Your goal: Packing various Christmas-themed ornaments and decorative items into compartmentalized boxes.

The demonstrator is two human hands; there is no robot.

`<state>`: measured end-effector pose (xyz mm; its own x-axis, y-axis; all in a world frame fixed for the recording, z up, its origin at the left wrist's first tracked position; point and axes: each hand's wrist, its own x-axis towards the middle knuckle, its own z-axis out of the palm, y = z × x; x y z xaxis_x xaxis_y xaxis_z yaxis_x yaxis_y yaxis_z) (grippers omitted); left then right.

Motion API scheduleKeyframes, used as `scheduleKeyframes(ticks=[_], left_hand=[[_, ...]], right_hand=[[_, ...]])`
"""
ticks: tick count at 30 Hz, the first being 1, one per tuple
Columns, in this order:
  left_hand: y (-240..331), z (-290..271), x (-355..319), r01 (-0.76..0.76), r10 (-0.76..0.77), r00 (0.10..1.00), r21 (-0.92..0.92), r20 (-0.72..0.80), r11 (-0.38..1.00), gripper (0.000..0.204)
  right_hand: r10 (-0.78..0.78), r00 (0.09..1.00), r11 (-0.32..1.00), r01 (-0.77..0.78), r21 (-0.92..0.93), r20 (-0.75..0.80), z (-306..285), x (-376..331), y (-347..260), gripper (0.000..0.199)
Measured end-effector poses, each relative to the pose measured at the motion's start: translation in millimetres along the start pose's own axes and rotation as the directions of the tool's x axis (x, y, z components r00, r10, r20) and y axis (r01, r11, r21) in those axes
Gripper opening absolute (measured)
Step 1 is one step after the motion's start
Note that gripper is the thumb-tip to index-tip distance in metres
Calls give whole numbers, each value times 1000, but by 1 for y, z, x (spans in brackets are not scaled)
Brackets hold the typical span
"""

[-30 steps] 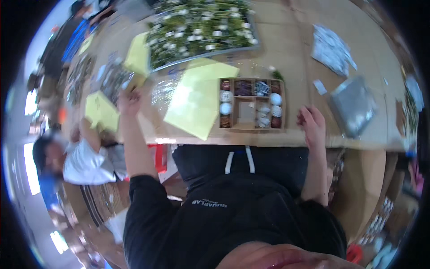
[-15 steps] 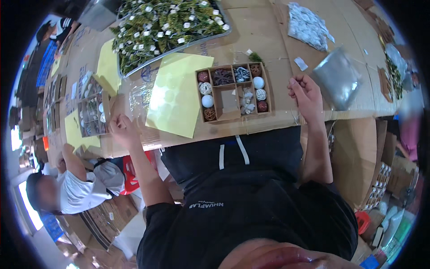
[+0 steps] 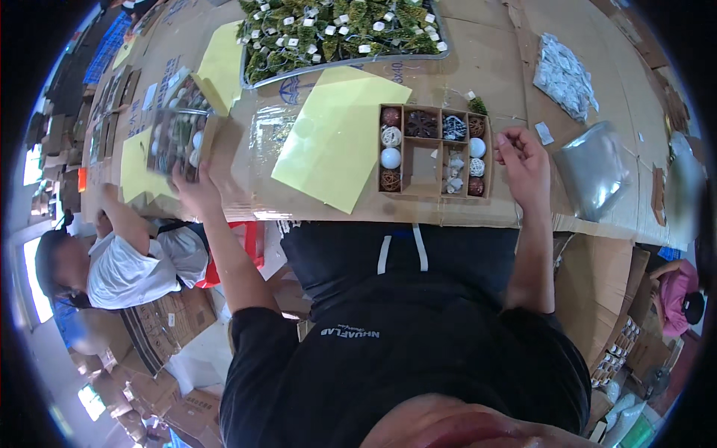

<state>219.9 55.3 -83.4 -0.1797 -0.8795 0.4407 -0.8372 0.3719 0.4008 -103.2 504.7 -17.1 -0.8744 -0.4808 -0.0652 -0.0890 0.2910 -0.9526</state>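
A cardboard box with a clear cover [image 3: 179,123] stands tilted at the left, showing white balls and darker pieces inside. My left hand [image 3: 197,190] is closed on its near edge, the fingertips partly hidden and blurred. In front of me an open compartment box [image 3: 422,191] lies flat, holding white and brown balls, a dark star-like piece, a striped ball and small whitish pieces. Its large lower middle compartment shows bare cardboard. Just off its right side hovers my right hand [image 3: 526,170], fingers curled in loosely, with nothing visible in them.
A metal tray [image 3: 347,66] of small green trees with white bases stands at the back. Yellow sheets [image 3: 336,138] lie beside the compartment box. A pile of whitish packets [image 3: 565,78] and a clear plastic bag stack [image 3: 595,172] are at the right. Another person [image 3: 134,261] sits at the left.
My view has shifted, so the table appears moved. The covered box in my left hand has moved and tilted, with blur at its near edge. My right hand is closer to the compartment box.
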Motion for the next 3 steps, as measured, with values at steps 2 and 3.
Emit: scheduleKeyframes(ticks=[2,3], left_hand=[[-37,12,38,-120,131,991,-322,14,939,70],[-37,19,53,-146,163,986,-343,22,928,72]], right_hand=[[-3,1000,998,3,57,0,3,1,5,14],[16,999,1000,-16,8,31,0,1,5,17]])
